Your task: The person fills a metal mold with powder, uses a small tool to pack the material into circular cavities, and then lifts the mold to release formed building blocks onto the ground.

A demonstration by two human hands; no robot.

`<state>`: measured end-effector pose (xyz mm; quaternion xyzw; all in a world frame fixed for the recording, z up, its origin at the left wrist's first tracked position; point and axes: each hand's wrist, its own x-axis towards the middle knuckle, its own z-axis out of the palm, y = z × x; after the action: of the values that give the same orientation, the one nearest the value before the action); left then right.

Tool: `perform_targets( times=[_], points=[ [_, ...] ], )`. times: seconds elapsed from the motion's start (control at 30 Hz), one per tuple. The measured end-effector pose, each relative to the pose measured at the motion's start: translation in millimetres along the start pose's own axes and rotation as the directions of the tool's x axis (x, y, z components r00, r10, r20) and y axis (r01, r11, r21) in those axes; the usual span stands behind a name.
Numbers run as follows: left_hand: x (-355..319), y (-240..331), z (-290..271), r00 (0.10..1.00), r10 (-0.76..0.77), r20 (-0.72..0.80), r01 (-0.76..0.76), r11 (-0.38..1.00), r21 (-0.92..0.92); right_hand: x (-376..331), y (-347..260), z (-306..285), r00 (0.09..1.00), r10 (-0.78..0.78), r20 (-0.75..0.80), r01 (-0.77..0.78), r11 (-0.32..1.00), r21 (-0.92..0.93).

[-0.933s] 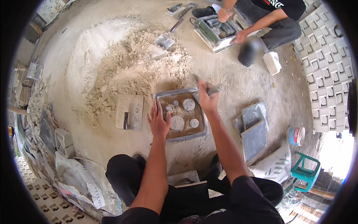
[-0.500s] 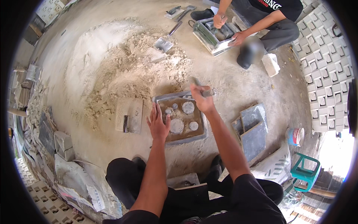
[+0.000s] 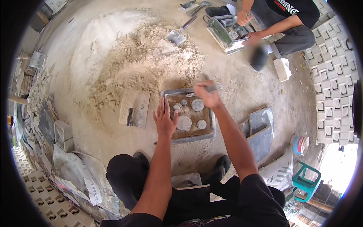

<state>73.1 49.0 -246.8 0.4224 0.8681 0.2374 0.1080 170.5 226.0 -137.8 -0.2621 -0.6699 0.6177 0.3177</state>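
Note:
On the ground before me lies a dark rectangular mould frame [image 3: 191, 140] filled with damp brown sand-like material [image 3: 192, 130]. Several round grey discs of different sizes sit in it, among them a large disc [image 3: 184, 123]. My left hand [image 3: 165, 119] rests flat with fingers stretched along the mould's left side. My right hand [image 3: 206, 96] is closed around a short grey tool [image 3: 216, 87] above the far right corner; motion blur hides the tool's kind. A flat board with a handle [image 3: 141, 108], like a plastering float, lies left of the mould.
A heap of pale crumbly material [image 3: 140, 56] spreads beyond the mould, with a shovel [image 3: 176, 38] on it. At far right a co-worker's hands [image 3: 245, 18] work over another mould [image 3: 223, 36]. Dark slabs [image 3: 261, 142], a bucket [image 3: 299, 145] and a green stool [image 3: 307, 178] stand right.
The whole view has shifted, so the mould appears a little further right. My right hand still grips the tool over the far right corner; my left hand stays on the mould's left side.

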Motion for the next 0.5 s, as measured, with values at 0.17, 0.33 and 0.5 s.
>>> perform_targets(
  times=[0.17,0.33,0.5],
  points=[
    [1,-3,-3,1.000,-0.001,-0.020,0.001,1.000,0.013,14,-27,16,0.965,-0.149,0.217,0.196,0.956,-0.219],
    [0,-8,-4,1.000,-0.006,-0.021,0.007,1.000,0.012,15,-46,42,0.975,0.212,0.063,-0.206,0.974,-0.090],
    [2,1,-1,0.999,0.015,-0.028,-0.015,1.000,-0.001,2,-26,26,0.990,0.131,0.048,-0.130,0.991,-0.034]
  ],
)
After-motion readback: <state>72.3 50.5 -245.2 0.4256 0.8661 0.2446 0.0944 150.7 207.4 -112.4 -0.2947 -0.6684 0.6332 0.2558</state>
